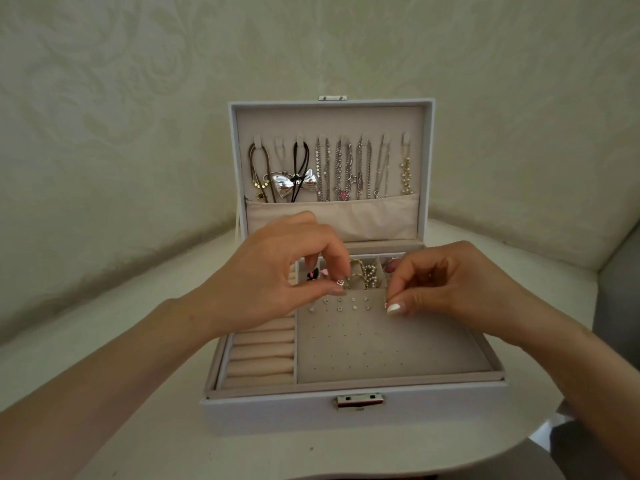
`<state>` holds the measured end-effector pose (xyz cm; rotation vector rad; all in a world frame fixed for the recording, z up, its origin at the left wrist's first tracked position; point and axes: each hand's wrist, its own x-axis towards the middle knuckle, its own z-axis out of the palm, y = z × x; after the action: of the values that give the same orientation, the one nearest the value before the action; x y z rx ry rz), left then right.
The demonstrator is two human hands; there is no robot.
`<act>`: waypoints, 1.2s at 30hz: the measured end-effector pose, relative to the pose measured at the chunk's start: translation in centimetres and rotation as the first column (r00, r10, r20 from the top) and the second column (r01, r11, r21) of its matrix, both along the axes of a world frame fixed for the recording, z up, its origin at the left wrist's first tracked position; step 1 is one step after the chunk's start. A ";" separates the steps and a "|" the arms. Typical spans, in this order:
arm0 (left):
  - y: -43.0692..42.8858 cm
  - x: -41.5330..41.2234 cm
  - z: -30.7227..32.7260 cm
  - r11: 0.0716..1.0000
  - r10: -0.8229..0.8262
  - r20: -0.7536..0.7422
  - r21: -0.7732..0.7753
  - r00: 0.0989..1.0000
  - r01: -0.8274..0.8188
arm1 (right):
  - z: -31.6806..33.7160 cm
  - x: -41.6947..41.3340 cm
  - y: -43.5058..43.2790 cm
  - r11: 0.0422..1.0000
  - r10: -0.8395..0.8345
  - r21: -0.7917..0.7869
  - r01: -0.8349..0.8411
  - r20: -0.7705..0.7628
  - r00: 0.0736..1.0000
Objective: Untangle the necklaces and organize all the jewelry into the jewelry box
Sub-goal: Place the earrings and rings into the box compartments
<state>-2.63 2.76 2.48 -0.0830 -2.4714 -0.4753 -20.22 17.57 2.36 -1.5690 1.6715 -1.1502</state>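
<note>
A white jewelry box (pixel 277 410) stands open on the table. Several necklaces (pixel 343 171) hang on the hooks in its raised lid. My left hand (pixel 277 275) pinches a small silver earring (pixel 341 282) between thumb and fingertips over the back of the tray. My right hand (pixel 440 282) pinches another tiny silver piece (pixel 387 305) at the right edge of the grey earring pad (pixel 381 348). Several small studs (pixel 346 304) sit in two rows at the pad's top. A back compartment holds gold and pearl pieces (pixel 365 275).
Beige ring rolls (pixel 263 355) fill the tray's left side. A pink and black trinket (pixel 313 273) lies in a back left compartment. A metal clasp (pixel 360 400) sits on the box front. The white table (pixel 138 341) meets patterned walls behind.
</note>
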 end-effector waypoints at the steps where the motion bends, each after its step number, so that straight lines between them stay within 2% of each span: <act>1: 0.0 0.0 0.0 1.000 0.001 0.001 -0.007 1.000 -0.001 | 0.0 0.0 0.1 1.000 -0.010 -0.005 0.010 0.022 1.000; 8: -0.3 -0.3 -0.2 1.000 -0.004 0.010 0.017 1.000 0.004 | 0.1 -0.1 0.4 0.998 -0.060 0.015 0.059 0.034 0.998; 15: -0.5 0.1 -0.3 0.994 0.002 0.009 0.105 1.000 -0.003 | 0.1 -0.2 0.4 0.991 -0.086 -0.101 0.090 0.036 0.996; 20: -0.8 0.1 -1.3 0.996 -0.001 0.071 0.094 0.997 -0.006 | 0.0 -0.1 0.4 0.986 -0.105 -0.121 0.112 0.063 0.992; 25: -1.4 0.3 -2.3 0.985 0.024 0.138 0.167 0.990 -0.047 | 0.0 -0.1 0.5 0.987 -0.121 -0.089 0.132 0.119 0.985; 30: -1.6 0.0 -2.5 0.997 0.034 0.161 0.064 0.986 -0.045 | 0.0 0.3 0.5 0.984 -0.128 -0.109 0.144 0.144 0.981; 36: -1.8 -0.3 -2.4 0.998 0.058 0.155 0.026 0.986 -0.062 | -0.2 -0.1 0.2 0.981 -0.137 -0.115 0.154 0.141 0.980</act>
<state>-2.88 0.95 0.09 0.0423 -2.6088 -0.5104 -20.28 17.77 2.21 -1.4278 1.6766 -1.4280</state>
